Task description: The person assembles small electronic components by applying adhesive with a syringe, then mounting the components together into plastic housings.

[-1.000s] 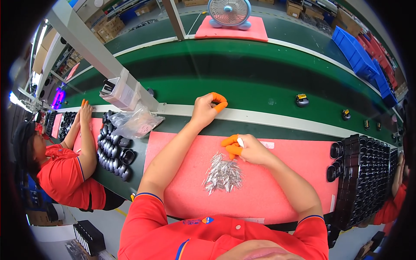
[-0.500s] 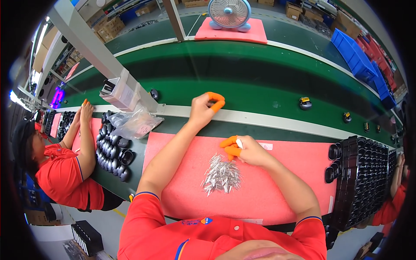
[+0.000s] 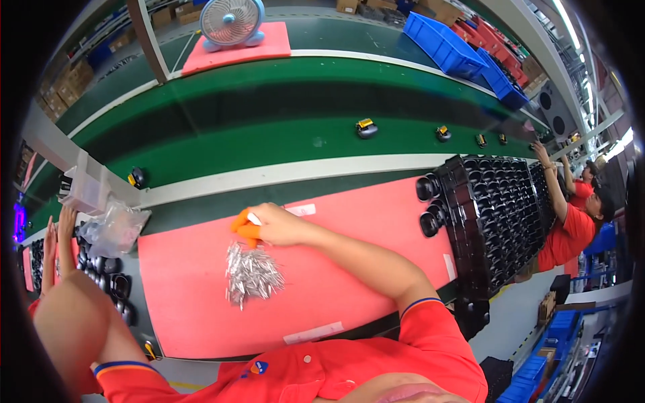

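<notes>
My right hand point(image 3: 272, 226) is closed, its orange-covered fingertips drawn together at the top edge of a pile of thin silver pins point(image 3: 254, 272). Something small and white shows between those fingers; whether it is held or is a finger covering cannot be made out. The pins lie on a pink foam mat point(image 3: 349, 248). My left arm is bent up at the lower left, and its hand does not show. Beyond the mat, a dark rounded part with a yellow top point(image 3: 366, 128) sits on the green belt point(image 3: 269, 127).
Black trays of rounded parts point(image 3: 497, 221) are stacked at the right. A clear plastic bag point(image 3: 114, 228) and white box point(image 3: 87, 185) stand by the left post. Co-workers are at both sides, one's hands point(image 3: 66, 232) at the left. A fan point(image 3: 232, 20) stands across the belt.
The view has swung to the right. My left arm has drawn back from the belt edge to the lower left, its hand gone from sight. My right hand stays by the pins.
</notes>
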A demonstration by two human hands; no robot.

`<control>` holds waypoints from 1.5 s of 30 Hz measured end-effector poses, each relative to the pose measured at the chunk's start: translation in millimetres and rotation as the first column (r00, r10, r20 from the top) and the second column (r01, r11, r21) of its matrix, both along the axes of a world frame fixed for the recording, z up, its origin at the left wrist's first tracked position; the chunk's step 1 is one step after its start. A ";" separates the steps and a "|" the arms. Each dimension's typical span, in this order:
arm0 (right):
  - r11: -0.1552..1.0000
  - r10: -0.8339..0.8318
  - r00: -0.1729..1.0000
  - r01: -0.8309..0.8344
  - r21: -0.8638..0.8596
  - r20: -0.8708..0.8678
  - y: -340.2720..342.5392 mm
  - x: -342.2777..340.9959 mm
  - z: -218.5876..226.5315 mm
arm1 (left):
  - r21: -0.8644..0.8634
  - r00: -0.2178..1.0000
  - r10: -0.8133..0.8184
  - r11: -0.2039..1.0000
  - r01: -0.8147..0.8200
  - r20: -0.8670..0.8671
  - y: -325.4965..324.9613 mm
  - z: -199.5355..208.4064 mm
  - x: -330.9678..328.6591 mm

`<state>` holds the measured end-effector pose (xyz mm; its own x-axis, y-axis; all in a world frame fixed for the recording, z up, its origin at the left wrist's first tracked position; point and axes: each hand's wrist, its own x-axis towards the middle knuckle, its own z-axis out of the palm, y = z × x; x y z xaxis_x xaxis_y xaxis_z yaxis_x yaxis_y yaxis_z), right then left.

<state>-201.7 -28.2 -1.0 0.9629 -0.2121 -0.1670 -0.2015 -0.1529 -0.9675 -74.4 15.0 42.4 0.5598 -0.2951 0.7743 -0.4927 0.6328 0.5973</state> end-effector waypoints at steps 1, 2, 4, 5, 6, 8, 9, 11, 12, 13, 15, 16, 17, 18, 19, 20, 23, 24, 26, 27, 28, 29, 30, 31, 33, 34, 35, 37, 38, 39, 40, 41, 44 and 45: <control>1.000 -0.005 1.000 0.004 0.020 0.010 2.2 4.0 2.3 | 0.001 1.000 -0.009 1.000 0.009 0.004 4.0 -14.6 2.3; 0.999 -0.012 1.000 0.011 0.036 0.020 2.7 7.8 4.1 | -0.002 1.000 -0.020 1.000 0.020 0.008 6.0 -21.9 3.5; 0.999 -0.006 1.000 0.005 0.047 0.018 5.9 10.4 7.5 | -0.009 0.999 -0.045 0.999 0.045 0.026 7.5 -33.0 5.4; 0.999 -0.011 0.999 0.008 0.054 0.045 6.2 12.3 0.7 | -0.023 0.998 -0.059 0.998 0.060 0.038 2.8 -30.4 3.0; 0.999 -0.029 0.998 0.026 0.046 0.059 4.3 9.5 -3.1 | -0.053 0.995 -0.088 0.994 0.090 0.038 -6.0 -25.1 -4.1; 0.998 -0.043 0.988 0.051 -0.048 0.151 5.6 7.5 -0.3 | -0.104 0.990 -0.127 0.986 0.133 0.059 -21.7 -11.5 -11.3; 0.998 -0.048 0.988 0.053 -0.031 0.147 7.1 6.6 1.7 | -0.127 0.987 -0.134 0.981 0.144 0.085 -27.7 -1.3 -10.7; 0.998 -0.064 0.988 0.065 -0.006 0.140 11.3 5.4 -0.2 | -0.178 0.980 -0.142 0.970 0.165 0.138 -38.6 20.6 -6.7; 0.997 -0.072 0.988 0.074 -0.005 0.138 10.6 4.1 -3.1 | -0.213 0.976 -0.140 0.961 0.175 0.166 -45.1 34.5 -4.7; 0.997 -0.066 0.983 0.073 -0.039 0.172 12.3 4.5 -5.5 | -0.247 0.971 -0.138 0.951 0.184 0.194 -50.9 48.0 -2.7; 0.996 -0.057 0.973 0.071 -0.053 0.225 30.0 -0.3 -6.5 | -0.271 0.963 -0.151 0.939 0.210 0.224 -52.3 64.7 -4.2; 0.993 -0.107 0.964 0.093 0.066 0.242 37.8 -2.6 -7.3 | -0.278 0.959 -0.159 0.934 0.223 0.236 -52.9 70.4 -5.4; 0.998 -0.069 0.975 0.069 0.008 0.211 28.7 1.5 -7.7 | -0.281 0.954 -0.169 0.930 0.238 0.246 -53.5 74.2 -6.9; 0.998 -0.035 0.984 0.043 -0.045 0.177 17.9 6.1 -5.9 | -0.281 0.950 -0.181 0.926 0.252 0.254 -53.8 76.4 -8.7; 0.999 -0.048 0.982 0.050 -0.008 0.180 15.9 4.3 -9.1 | -0.268 0.945 -0.212 0.922 0.278 0.250 -54.7 75.7 -15.5; 0.998 -0.050 0.987 0.053 -0.017 0.155 13.0 2.7 -3.3 | -0.256 0.939 -0.234 0.920 0.297 0.251 -54.4 76.0 -19.6; 0.994 -0.045 0.982 0.061 -0.086 0.183 13.5 5.4 -11.8 | -0.214 0.920 -0.305 0.909 0.358 0.246 -50.6 74.7 -32.6; 0.991 -0.015 0.984 0.038 -0.128 0.178 11.5 6.0 -10.4 | -0.198 0.912 -0.332 0.903 0.381 0.242 -48.5 74.2 -37.0; 0.996 -0.035 0.983 0.048 -0.070 0.180 11.9 6.2 -7.9 | -0.169 0.895 -0.379 0.891 0.422 0.234 -42.5 73.8 -43.0; 0.996 -0.032 0.988 0.045 -0.078 0.153 9.8 6.8 -6.3 | -0.157 0.887 -0.399 0.885 0.439 0.231 -38.5 74.1 -44.5; 0.995 -0.029 0.992 0.040 -0.086 0.125 10.3 6.2 -6.4 | -0.145 0.879 -0.418 0.878 0.455 0.227 -34.3 74.5 -45.6; 0.994 -0.035 0.988 0.050 -0.095 0.153 12.0 3.8 -8.0 | -0.149 0.876 -0.424 0.874 0.462 0.231 -33.1 77.7 -46.5; 0.994 -0.028 0.988 0.043 -0.101 0.150 11.2 5.2 -8.4 | -0.153 0.872 -0.429 0.870 0.469 0.235 -31.6 81.1 -47.1; 0.993 -0.021 0.984 0.041 -0.112 0.175 10.6 8.2 -8.7 | -0.158 0.869 -0.433 0.866 0.475 0.238 -30.1 84.6 -47.4; 0.993 -0.003 0.982 0.025 -0.115 0.188 13.6 4.5 -9.1 | -0.160 0.868 -0.440 0.862 0.480 0.231 -21.9 86.7 -52.4; 0.995 -0.003 0.986 0.020 -0.102 0.165 10.2 2.7 -5.8 | -0.161 0.867 -0.443 0.861 0.483 0.229 -17.9 88.4 -55.1; 0.996 -0.011 0.989 0.024 -0.086 0.151 9.8 5.4 -3.7 | -0.155 0.860 -0.453 0.856 0.493 0.234 -14.6 91.8 -53.2; 0.998 -0.030 0.987 0.039 -0.056 0.156 16.8 4.1 -11.9 | -0.143 0.847 -0.472 0.847 0.513 0.245 -7.8 99.5 -50.0; 0.998 -0.045 0.986 0.051 -0.037 0.160 17.3 4.0 -13.2 | -0.142 0.842 -0.475 0.843 0.519 0.256 -5.3 104.9 -48.3; 0.995 -0.021 0.985 0.038 -0.092 0.174 17.0 5.1 -11.7 | -0.141 0.837 -0.478 0.840 0.524 0.267 -2.7 110.2 -46.4; 0.995 -0.011 0.984 0.029 -0.096 0.178 15.7 5.9 -10.3 | -0.140 0.833 -0.479 0.837 0.528 0.276 0.0 115.0 -44.0; 0.997 -0.028 0.987 0.039 -0.069 0.156 15.7 5.1 -11.0 | -0.138 0.832 -0.479 0.838 0.529 0.279 3.9 117.9 -41.9; 0.997 -0.039 0.992 0.046 -0.056 0.117 9.3 2.8 -6.3 | -0.140 0.833 -0.478 0.838 0.527 0.278 15.0 123.4 -33.1; 0.996 -0.053 0.994 0.060 -0.066 0.098 8.8 -1.2 -4.2 | -0.145 0.835 -0.482 0.836 0.529 0.266 18.6 123.7 -34.3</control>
